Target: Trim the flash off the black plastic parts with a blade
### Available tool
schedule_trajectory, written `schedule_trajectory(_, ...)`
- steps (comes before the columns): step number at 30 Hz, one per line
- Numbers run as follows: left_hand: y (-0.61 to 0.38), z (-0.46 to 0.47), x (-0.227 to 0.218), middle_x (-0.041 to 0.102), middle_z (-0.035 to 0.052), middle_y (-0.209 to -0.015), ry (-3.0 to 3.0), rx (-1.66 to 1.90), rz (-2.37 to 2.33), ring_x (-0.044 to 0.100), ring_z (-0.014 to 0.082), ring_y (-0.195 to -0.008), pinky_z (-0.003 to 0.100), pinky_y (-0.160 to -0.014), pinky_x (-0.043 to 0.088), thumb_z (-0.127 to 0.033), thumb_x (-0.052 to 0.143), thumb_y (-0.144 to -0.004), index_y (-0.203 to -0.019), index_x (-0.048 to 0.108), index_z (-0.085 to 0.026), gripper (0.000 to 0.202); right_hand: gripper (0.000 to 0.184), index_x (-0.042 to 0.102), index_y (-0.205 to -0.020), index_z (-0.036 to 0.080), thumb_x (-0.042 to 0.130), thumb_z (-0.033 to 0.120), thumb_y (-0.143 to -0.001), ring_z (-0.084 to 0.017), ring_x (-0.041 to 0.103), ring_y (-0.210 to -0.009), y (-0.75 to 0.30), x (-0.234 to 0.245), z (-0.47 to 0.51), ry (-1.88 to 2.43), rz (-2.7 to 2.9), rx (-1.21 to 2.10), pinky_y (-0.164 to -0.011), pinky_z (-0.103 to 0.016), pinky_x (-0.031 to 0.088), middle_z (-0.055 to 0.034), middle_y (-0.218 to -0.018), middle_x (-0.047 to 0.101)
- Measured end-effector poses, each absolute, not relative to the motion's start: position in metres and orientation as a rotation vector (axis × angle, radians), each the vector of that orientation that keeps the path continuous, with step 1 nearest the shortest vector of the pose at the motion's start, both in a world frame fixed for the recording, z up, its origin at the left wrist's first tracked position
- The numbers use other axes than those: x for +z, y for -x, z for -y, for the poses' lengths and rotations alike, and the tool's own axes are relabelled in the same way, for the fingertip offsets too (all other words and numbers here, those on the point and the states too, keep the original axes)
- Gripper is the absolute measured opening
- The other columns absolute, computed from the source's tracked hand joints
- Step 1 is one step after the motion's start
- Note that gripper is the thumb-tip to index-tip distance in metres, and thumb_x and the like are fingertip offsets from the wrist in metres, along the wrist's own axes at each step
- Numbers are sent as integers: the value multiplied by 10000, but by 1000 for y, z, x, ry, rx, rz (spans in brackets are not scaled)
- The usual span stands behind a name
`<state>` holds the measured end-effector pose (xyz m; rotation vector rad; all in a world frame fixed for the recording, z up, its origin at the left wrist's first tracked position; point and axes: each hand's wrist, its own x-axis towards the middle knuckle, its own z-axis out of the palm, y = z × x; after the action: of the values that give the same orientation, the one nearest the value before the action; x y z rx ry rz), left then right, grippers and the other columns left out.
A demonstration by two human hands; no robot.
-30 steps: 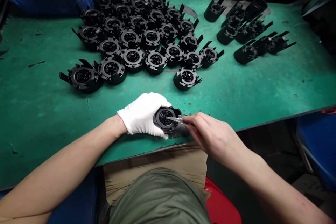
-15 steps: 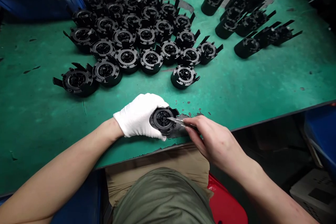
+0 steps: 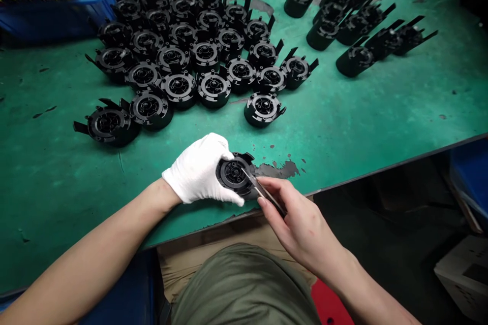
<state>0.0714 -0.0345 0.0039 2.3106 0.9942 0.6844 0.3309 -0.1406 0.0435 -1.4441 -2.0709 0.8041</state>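
My left hand [image 3: 200, 170], in a white glove, is wrapped round a black round plastic housing [image 3: 235, 173] near the table's front edge. The ringed face of the housing points up at me. Bare, my right hand [image 3: 292, 208] grips a slim metal craft knife [image 3: 263, 190] between thumb and fingers. The knife's pointed tip reaches over the right part of the housing's face; whether it touches I cannot tell. Beyond my hands, a similar black housing [image 3: 262, 107] stands alone in front of a large group of housings [image 3: 179, 84].
The green tabletop [image 3: 343, 127] has a worn dark patch beside the held housing. More black housings [image 3: 353, 61] with upright prongs stand at the back right. A blue crate [image 3: 68, 15] occupies the back left corner. A red stool [image 3: 330, 304] shows below the table.
My right hand has moved lower and turned, so the knife now points more steeply up and left over the housing. My left hand still holds the housing. The view has shifted slightly.
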Motion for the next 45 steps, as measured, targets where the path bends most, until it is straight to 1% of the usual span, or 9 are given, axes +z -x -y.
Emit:
schedule_trajectory(8, -67, 44, 5, 694, 169, -1268, -2252, 676, -1012, 758, 349, -1104, 472, -859, 668, -917, 931, -451, -920, 544, -241, 909, 284, 588, -1394, 206, 557, 192, -1112, -207, 817, -1010, -329, 43, 149, 1446, 2077, 828, -867, -311, 678, -96, -1173, 809)
schedule_trajectory(12, -68, 44, 2, 704, 150, -1307, -2215, 623, -973, 777, 325, -1091, 454, -857, 663, -851, 968, -513, -946, 503, -256, 870, 309, 585, -1419, 206, 564, 186, -1112, -203, 814, -1031, -333, 42, 146, 1401, 2103, 820, -874, -302, 674, -94, -1184, 807)
schedule_trajectory(17, -68, 45, -3, 714, 124, -1301, -2197, 660, -966, 791, 313, -1099, 456, -958, 663, -834, 954, -593, -1302, 531, -249, 1012, 316, 581, -1430, 218, 545, 177, -1119, -181, 808, -1049, -339, 42, 139, 1321, 2152, 887, -895, -283, 663, -76, -1206, 799)
schedule_trajectory(22, -66, 37, 4, 696, 164, -1478, -2288, 492, -807, 718, 387, -1340, 504, -1146, 603, -792, 959, -643, -1608, 440, -274, 1212, 349, 581, -1458, 224, 535, 157, -1119, -176, 809, -1076, -347, 36, 133, 1238, 2146, 945, -917, -281, 667, -84, -1236, 801)
schedule_trajectory(26, -66, 36, 6, 710, 150, -1473, -2320, 392, -825, 743, 386, -1304, 515, -1136, 612, -711, 943, -723, -1570, 477, -279, 1059, 356, 578, -1472, 230, 528, 169, -1125, -178, 810, -1102, -354, 32, 133, 1244, 2134, 953, -958, -289, 670, -82, -1263, 805)
schedule_trajectory(29, -71, 45, 1, 692, 167, -1458, -2312, 493, -974, 755, 386, -1263, 520, -1080, 645, -734, 924, -729, -1601, 409, -258, 1119, 360, 575, -1476, 245, 539, 180, -1124, -187, 812, -1107, -357, 41, 141, 1371, 2076, 813, -966, -297, 675, -83, -1289, 800)
schedule_trajectory(36, -79, 58, -1, 539, 187, -1614, -2258, 707, -995, 616, 378, -1479, 528, -1176, 602, -536, 954, -793, -1561, 376, -293, 991, 337, 585, -1451, 225, 488, 170, -1133, -177, 834, -972, -343, 51, 164, 1393, 2090, 815, -823, -248, 691, -84, -1183, 827)
schedule_trajectory(40, -75, 53, 2, 642, 125, -1425, -2190, 699, -1039, 748, 316, -1233, 465, -1024, 665, -623, 943, -767, -1459, 424, -291, 927, 370, 570, -1478, 226, 520, 146, -1120, -200, 826, -999, -340, 38, 156, 1388, 2106, 736, -862, -306, 696, -97, -1217, 809)
schedule_trajectory(45, -76, 47, 1, 636, 139, -1270, -2345, 752, -969, 683, 357, -1194, 517, -1006, 627, -760, 922, -712, -1425, 472, -227, 998, 392, 565, -1481, 236, 536, 117, -1109, -209, 803, -1027, -341, 41, 151, 1362, 2127, 684, -867, -330, 682, -93, -1194, 790)
